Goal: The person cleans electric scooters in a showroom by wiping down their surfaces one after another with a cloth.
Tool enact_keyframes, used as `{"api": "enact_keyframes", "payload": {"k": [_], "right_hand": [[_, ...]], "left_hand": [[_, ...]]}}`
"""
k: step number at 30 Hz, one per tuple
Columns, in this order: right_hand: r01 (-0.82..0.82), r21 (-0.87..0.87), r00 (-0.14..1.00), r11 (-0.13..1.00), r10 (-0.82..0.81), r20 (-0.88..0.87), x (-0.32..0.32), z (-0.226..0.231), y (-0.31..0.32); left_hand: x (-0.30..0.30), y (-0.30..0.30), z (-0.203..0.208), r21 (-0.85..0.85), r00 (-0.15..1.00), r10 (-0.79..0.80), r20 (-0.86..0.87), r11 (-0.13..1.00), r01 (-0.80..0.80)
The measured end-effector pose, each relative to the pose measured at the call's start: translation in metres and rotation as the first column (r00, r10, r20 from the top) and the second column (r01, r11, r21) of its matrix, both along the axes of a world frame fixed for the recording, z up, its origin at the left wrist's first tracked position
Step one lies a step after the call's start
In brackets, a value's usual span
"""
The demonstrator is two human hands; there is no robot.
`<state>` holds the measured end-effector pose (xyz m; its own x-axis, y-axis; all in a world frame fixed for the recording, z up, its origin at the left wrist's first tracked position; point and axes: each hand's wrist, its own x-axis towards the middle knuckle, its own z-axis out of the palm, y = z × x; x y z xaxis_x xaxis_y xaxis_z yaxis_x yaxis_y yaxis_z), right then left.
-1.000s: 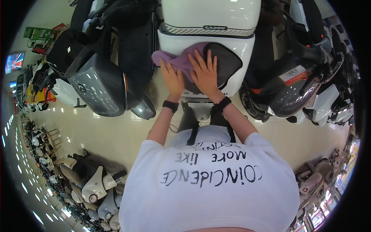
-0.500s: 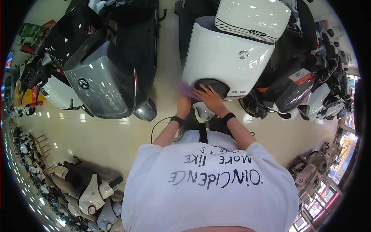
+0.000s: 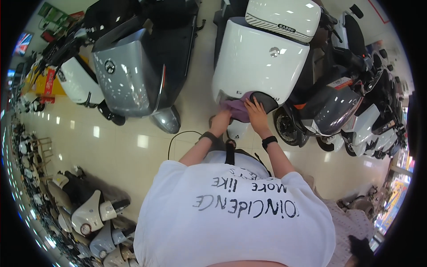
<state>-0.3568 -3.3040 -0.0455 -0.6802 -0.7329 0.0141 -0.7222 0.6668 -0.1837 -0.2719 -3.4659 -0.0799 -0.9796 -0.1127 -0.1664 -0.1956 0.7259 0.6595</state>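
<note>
A white scooter [image 3: 260,62] stands in front of me, its front panel facing me with a black headlight patch [image 3: 266,101] at its lower edge. A purple cloth [image 3: 236,109] lies against that lower edge. My left hand [image 3: 221,119] grips the cloth from below. My right hand [image 3: 255,110] lies flat on the cloth with fingers spread, next to the black patch. Both wrists wear black bands. My white shirt with dark lettering fills the lower part of the view.
A grey and black scooter [image 3: 129,75] stands to the left, and several dark and white scooters [image 3: 342,102] crowd the right. More small scooters [image 3: 89,213] line the lower left. Glossy beige floor tiles [image 3: 111,147] lie between them. A black cable [image 3: 178,138] curves beside my left arm.
The view has pulled back from the white scooter. My hands and the cloth have gone down from the upper part of its front to the lower edge.
</note>
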Motion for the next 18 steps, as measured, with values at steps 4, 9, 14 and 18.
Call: {"api": "enact_keyframes", "payload": {"k": [4, 9, 14, 18], "right_hand": [[0.094, -0.010, 0.899, 0.996, -0.080, 0.431, 0.019, -0.019, 0.024], [-0.072, 0.041, 0.765, 0.997, 0.029, 0.643, 0.053, -0.060, 0.038], [-0.200, 0.107, 0.697, 0.974, 0.065, 0.714, 0.067, -0.040, -0.003], [-0.306, 0.132, 0.762, 0.943, 0.159, 0.628, 0.067, -0.008, -0.045]], "left_hand": [[0.034, 0.010, -0.009, 0.066, 0.967, -0.221, 0.124, 0.975, 0.214], [0.092, 0.004, -0.004, 0.063, 0.963, -0.158, 0.218, 0.987, 0.148], [0.145, -0.036, -0.020, 0.060, 0.967, 0.048, 0.249, 0.996, -0.064], [0.169, -0.066, -0.017, 0.091, 0.966, 0.086, 0.243, 0.990, -0.111]]}}
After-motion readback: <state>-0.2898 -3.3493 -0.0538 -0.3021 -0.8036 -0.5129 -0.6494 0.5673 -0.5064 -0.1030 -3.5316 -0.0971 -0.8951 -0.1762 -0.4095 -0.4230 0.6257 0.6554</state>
